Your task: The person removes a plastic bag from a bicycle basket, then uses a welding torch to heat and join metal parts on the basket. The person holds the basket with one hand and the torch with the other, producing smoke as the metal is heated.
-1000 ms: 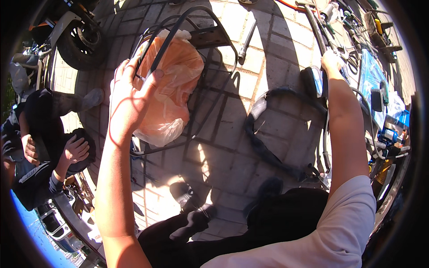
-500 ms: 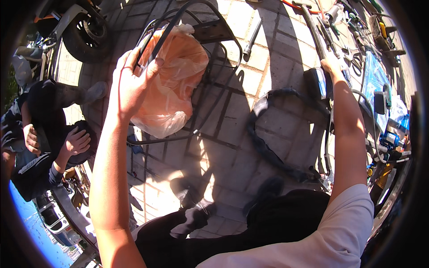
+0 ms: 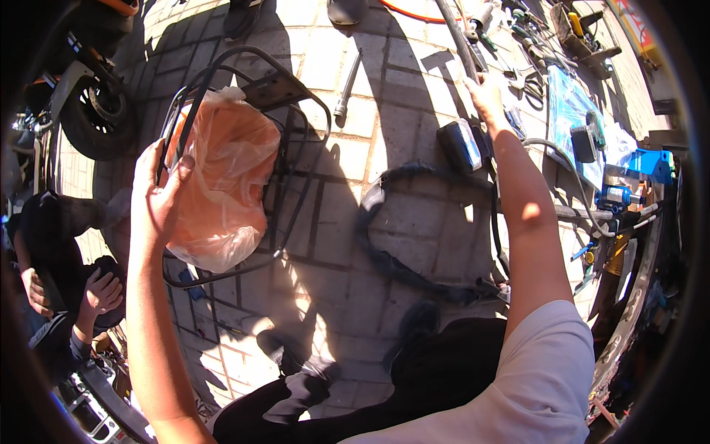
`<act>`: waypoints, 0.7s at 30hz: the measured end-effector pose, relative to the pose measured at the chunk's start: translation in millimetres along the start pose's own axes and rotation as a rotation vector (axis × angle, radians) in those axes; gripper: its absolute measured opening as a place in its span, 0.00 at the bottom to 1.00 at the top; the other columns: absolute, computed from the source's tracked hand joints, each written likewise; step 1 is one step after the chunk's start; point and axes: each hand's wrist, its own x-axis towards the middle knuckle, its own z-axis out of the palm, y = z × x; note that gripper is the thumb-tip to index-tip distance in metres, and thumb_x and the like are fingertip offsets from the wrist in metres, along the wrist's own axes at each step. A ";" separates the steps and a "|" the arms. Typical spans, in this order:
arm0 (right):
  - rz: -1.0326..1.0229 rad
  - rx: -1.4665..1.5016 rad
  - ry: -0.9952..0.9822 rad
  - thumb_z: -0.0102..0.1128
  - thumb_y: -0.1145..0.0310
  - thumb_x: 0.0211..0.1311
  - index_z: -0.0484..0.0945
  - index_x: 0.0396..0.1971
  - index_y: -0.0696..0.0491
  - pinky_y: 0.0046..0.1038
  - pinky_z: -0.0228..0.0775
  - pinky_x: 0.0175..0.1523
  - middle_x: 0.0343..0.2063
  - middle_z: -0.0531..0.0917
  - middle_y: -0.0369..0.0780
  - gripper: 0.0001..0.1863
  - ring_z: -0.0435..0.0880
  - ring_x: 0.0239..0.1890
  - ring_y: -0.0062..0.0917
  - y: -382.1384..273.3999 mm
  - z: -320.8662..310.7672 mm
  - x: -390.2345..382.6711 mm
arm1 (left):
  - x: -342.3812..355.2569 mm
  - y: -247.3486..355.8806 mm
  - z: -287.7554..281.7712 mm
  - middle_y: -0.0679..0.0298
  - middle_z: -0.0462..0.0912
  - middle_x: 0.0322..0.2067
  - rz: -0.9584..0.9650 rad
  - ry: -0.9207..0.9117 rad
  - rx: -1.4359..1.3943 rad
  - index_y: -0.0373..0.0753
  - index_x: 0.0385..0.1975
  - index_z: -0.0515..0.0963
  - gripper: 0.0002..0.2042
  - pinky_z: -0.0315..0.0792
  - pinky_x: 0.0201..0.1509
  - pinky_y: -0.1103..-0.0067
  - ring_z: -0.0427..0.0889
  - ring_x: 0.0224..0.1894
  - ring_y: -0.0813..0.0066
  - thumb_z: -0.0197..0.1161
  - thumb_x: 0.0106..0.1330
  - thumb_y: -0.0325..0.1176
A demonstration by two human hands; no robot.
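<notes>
My left hand is closed round one side of a black tubular metal rack, its thumb lying over the front. Inside the rack sits an orange pad wrapped in clear, crinkled plastic. Further right, my right hand grips the lower end of a long dark bar, whose far end runs out of the picture at the top. Just below that hand is a black and blue box-like item. On the paving between my arms lies a black rubber tube, bent into a loop.
Near the top a metal rod lies on the bricks. Tools, a blue plastic sheet and a blue jack-like device crowd the right side. A person crouches at left, below a scooter wheel. Another person's shoes show at the top.
The whole view has shifted, so most things appear further left. Both hands keep their holds. The bar's T-shaped top, seen earlier, is now out of the picture.
</notes>
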 end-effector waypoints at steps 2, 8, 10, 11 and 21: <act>0.053 0.176 -0.156 0.64 0.54 0.62 0.81 0.35 0.60 0.25 0.69 0.32 0.19 0.80 0.37 0.20 0.77 0.23 0.18 -26.0 -21.9 13.2 | 0.9 1.8 -0.8 0.52 0.72 0.57 -0.037 -0.003 0.019 0.33 0.60 0.71 0.32 0.67 0.63 0.71 0.73 0.59 0.61 0.67 0.62 0.49; -0.062 0.732 -0.344 0.55 0.61 0.72 0.74 0.37 0.56 0.20 0.63 0.24 0.20 0.76 0.35 0.12 0.73 0.18 0.16 -74.5 -65.1 -115.8 | 0.2 7.9 -1.1 0.50 0.76 0.53 0.095 0.023 0.083 0.37 0.57 0.74 0.30 0.69 0.60 0.70 0.76 0.55 0.57 0.68 0.61 0.50; 0.044 0.968 -0.474 0.50 0.63 0.74 0.68 0.51 0.58 0.20 0.68 0.24 0.25 0.76 0.37 0.15 0.75 0.18 0.18 -85.6 -78.2 -181.9 | 1.1 6.7 -0.4 0.51 0.76 0.53 0.075 0.032 0.141 0.38 0.57 0.75 0.30 0.70 0.58 0.71 0.77 0.54 0.57 0.68 0.60 0.52; 0.053 0.942 -0.533 0.51 0.63 0.74 0.67 0.50 0.57 0.20 0.66 0.22 0.24 0.74 0.36 0.14 0.74 0.17 0.18 -91.5 -77.7 -212.7 | 2.9 5.7 -0.1 0.51 0.77 0.52 0.088 0.034 0.158 0.39 0.57 0.75 0.31 0.72 0.57 0.71 0.78 0.53 0.57 0.68 0.60 0.53; -0.091 0.251 -0.616 0.60 0.57 0.66 0.70 0.37 0.62 0.43 0.69 0.33 0.23 0.80 0.53 0.20 0.81 0.30 0.51 -121.1 20.6 -357.5 | 9.4 -5.9 -0.3 0.52 0.85 0.44 0.150 -0.046 0.085 0.46 0.55 0.79 0.31 0.77 0.51 0.67 0.84 0.48 0.52 0.62 0.60 0.63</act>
